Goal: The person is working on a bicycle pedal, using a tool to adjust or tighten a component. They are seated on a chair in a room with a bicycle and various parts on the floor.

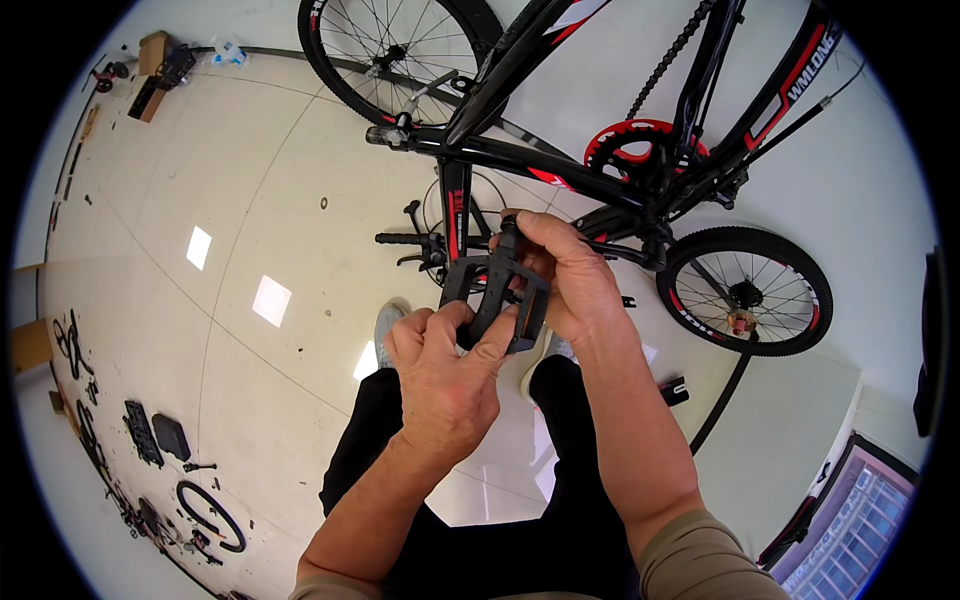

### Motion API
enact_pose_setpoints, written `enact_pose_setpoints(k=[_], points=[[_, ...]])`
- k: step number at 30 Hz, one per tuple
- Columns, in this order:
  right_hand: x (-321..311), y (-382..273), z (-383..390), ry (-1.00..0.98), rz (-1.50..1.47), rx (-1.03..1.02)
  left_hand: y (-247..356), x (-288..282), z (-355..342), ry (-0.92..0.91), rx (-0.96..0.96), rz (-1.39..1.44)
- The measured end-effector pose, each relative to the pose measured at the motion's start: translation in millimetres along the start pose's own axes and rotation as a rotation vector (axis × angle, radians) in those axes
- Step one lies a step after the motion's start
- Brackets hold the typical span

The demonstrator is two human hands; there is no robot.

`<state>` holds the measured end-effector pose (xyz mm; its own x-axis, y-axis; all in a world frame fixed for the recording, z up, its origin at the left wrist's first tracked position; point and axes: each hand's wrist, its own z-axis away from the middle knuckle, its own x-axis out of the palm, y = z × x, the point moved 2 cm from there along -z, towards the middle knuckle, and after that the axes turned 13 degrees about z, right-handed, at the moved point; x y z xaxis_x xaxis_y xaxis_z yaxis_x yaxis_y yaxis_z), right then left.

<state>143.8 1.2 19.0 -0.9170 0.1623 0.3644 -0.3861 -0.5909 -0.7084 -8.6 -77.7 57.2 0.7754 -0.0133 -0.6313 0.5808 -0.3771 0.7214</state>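
Note:
A black bicycle pedal (496, 282) is held up in front of me between both hands, its spindle end pointing away. My left hand (440, 375) is closed on the near end of the pedal's cage, thumb and fingers gripping it. My right hand (575, 275) is closed around the spindle side, with the thumb near the spindle tip; some of its fingers are hidden behind the pedal. An orange reflector shows on the pedal's right edge. Just beyond the hands stands a black and red bicycle frame (540, 165) with a red and black chainring (640, 150).
One wheel (390, 60) is at the far left of the bicycle, another wheel (745, 290) at the right. A handlebar grip (400, 239) and brake lever sit beyond my feet. Loose parts, a black case (143, 432) and a curved black tube (212, 517) lie on the left floor. A cardboard box (152, 52) stands far left.

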Motion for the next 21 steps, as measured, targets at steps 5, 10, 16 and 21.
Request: enact_pose_setpoints(k=[5, 10, 16, 21], points=[[-1, 2, -1, 0.010, -0.035, 0.020, 0, -2, 0, -0.022, 0.008, -0.052], [-2, 6, -5, -0.012, -0.059, 0.001, -3, -3, -2, 0.008, 0.031, 0.029], [-5, 9, -8, -0.037, -0.131, 0.014, -6, -2, -6, 0.052, 0.028, 0.152], [-5, 12, -11, -0.007, -0.176, 0.050, -8, -1, -7, 0.078, 0.037, 0.157]])
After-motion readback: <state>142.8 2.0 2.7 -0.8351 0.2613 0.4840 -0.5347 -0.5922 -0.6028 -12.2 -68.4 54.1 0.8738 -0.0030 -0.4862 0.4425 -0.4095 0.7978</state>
